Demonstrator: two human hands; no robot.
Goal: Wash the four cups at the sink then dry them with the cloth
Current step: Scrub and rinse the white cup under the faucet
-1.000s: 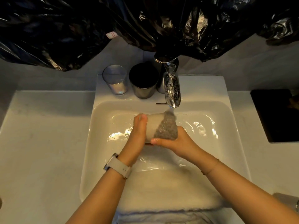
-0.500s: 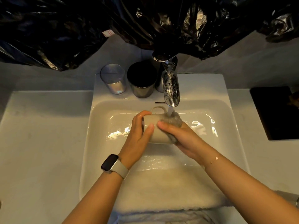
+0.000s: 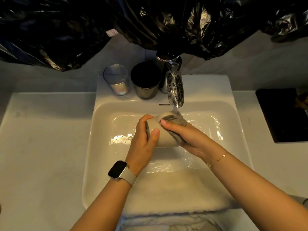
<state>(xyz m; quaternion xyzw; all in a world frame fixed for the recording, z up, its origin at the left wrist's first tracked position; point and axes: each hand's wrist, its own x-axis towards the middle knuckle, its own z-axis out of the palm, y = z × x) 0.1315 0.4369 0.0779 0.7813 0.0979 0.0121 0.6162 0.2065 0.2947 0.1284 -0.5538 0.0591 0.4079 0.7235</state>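
Note:
A beige mug (image 3: 164, 136) lies on its side over the white sink (image 3: 103, 124), under the running chrome tap (image 3: 175, 87). My left hand (image 3: 145, 139) grips the mug's left end. My right hand (image 3: 185, 139) wraps a grey scrubbing pad (image 3: 179, 121) around the mug's right side, fingers across its top. A clear glass cup (image 3: 116, 80) and a dark metal cup (image 3: 145, 80) stand upright on the sink's back ledge, left of the tap. A white cloth (image 3: 170, 194) is draped over the sink's front edge.
Black plastic sheeting (image 3: 150, 22) hangs over the wall behind the tap. A black tray (image 3: 281, 114) lies on the white counter (image 3: 43, 147) at the right. Water pools in the basin.
The mug has turned in my hands and its handle has passed out of sight. My right hand has slid the pad further around the mug's right side.

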